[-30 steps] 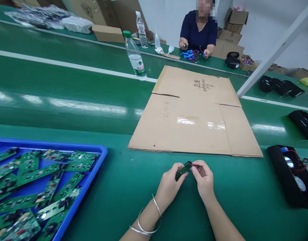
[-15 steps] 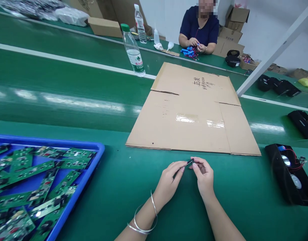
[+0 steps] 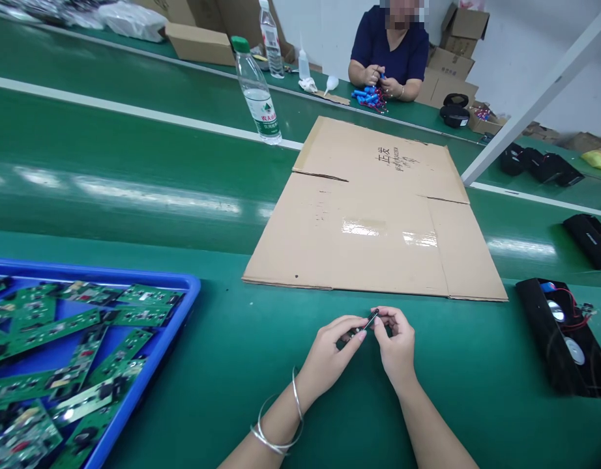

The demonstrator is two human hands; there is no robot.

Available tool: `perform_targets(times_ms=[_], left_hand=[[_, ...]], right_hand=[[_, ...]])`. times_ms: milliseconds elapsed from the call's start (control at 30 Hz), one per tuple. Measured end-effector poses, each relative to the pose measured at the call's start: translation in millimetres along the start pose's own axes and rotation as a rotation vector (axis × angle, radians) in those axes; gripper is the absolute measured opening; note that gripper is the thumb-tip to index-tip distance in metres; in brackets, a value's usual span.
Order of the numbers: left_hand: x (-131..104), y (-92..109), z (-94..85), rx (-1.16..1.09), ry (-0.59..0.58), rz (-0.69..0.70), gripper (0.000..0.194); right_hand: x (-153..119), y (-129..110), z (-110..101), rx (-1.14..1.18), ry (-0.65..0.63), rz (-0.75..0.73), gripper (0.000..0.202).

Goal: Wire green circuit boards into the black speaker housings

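A small dark circuit board (image 3: 371, 319), seen nearly edge-on, is pinched between my two hands above the green table. My left hand (image 3: 336, 348), with silver bangles at the wrist, grips its near end between thumb and fingers. At its far end the thumb and fingertips of my right hand (image 3: 397, 342) close on it. Fingers cover much of the board, so its details are hard to make out. To the left, a blue tray (image 3: 183, 281) holds several green circuit boards (image 3: 51, 335) in a loose pile.
A flattened cardboard sheet (image 3: 379, 254) lies just beyond my hands. On the right sits an open black speaker case (image 3: 549, 339) with red wires. A water bottle (image 3: 261, 107) stands further back. Across the line, a person (image 3: 391, 52) handles blue wired cells (image 3: 369, 98).
The circuit board has tilted more upright between my fingers, and my hands have shifted slightly. The person opposite has raised one hand a little. The view has moved slightly.
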State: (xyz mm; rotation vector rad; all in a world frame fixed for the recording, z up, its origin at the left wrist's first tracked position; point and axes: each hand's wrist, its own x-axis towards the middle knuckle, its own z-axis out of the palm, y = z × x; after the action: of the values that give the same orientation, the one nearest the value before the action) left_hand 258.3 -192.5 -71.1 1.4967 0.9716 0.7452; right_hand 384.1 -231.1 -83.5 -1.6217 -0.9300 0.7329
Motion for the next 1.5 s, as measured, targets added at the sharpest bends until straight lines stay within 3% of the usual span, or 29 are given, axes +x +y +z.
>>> perform_targets(times_ms=[167,600,1233,1500], left_hand=[[0,1,0.6,-0.237,-0.053,-0.190,0.022],[2,9,-0.1,-0.304,-0.030,-0.287,0.021],[3,9,-2.0,-0.151,-0.009,-0.239,0.021],[3,6,-1.6,-0.126,-0.024,-0.238,0.021]], right_hand=[[0,3,0,-0.057,0.005,-0.026,0.011],[-3,-9,-2,-0.109,-0.111,-0.328,0.006],[1,-2,-2,0.046,-0.188,-0.120,0.005],[3,-1,-4,0.041,-0.204,-0.098,0.005]])
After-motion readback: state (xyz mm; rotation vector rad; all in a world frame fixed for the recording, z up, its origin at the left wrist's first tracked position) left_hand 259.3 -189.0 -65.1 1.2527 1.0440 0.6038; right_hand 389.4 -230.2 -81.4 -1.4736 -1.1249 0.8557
